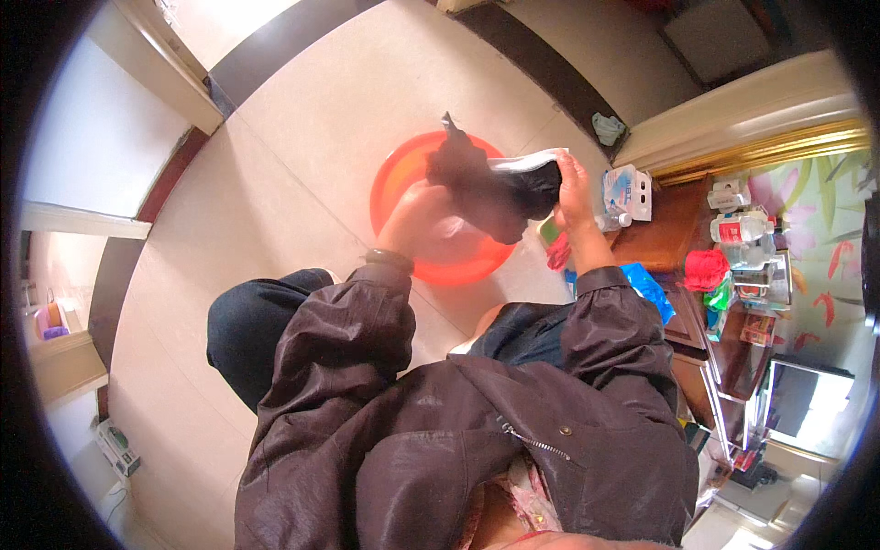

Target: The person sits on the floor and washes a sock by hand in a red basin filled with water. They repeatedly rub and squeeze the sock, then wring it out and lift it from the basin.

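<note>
In front of me, above an orange-red plastic basin (pixel 390 183) on the floor, I hold a black shoe (pixel 544 186) with a white sole edge. My right hand (pixel 575 191) is closed round the shoe's right end, fingers over the white edge. My left hand (pixel 414 218) is closed on a dark grey cloth (pixel 463 174), which bunches against the shoe's left part and has one corner sticking up. Motion blurs the cloth and the left fingers, and their tips are hidden. Part of the basin's inside is covered by the hands and cloth.
Right of the basin stands a brown wooden cabinet (pixel 665 225) with a white pack (pixel 628 193) and a bottle near it. A red bundle (pixel 706 270), a blue bag (pixel 647 291) and several bottles crowd that side. My bent left knee (pixel 252 330) flanks the basin. Pale floor tiles (pixel 302 119) lie beyond.
</note>
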Motion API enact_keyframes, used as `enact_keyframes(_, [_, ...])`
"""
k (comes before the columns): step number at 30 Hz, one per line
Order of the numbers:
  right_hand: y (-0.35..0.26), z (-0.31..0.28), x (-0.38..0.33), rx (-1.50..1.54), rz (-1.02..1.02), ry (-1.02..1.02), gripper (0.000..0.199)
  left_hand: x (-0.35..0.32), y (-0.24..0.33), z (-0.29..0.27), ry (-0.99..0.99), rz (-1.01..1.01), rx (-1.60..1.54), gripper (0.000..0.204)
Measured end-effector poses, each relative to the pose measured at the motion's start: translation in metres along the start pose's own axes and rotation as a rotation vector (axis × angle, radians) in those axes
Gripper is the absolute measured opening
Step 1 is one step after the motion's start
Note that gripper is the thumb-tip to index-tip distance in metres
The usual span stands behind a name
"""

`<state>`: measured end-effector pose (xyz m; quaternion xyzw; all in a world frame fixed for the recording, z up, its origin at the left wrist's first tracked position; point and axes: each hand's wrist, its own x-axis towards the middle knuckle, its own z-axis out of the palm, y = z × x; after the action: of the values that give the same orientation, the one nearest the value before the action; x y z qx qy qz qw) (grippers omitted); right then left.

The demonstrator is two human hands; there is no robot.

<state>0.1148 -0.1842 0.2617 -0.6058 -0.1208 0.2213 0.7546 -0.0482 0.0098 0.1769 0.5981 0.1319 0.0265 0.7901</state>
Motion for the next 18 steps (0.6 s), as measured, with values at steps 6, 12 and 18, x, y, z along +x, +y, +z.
enact_keyframes(6, [-0.021, 0.018, -0.014, -0.103, 0.048, -0.118, 0.021, -0.007, 0.013, 0.020, 0.322, 0.384, 0.277, 0.050])
enact_keyframes(12, [-0.043, 0.028, -0.038, -0.616, 0.012, -0.535, 0.027, 0.013, 0.039, 0.047, -0.047, 0.533, 0.325, 0.074])
enact_keyframes(18, [-0.052, 0.020, -0.039, -0.267, 0.091, -0.324, 0.023, 0.012, 0.025, 0.036, -0.296, 0.177, 0.674, 0.056])
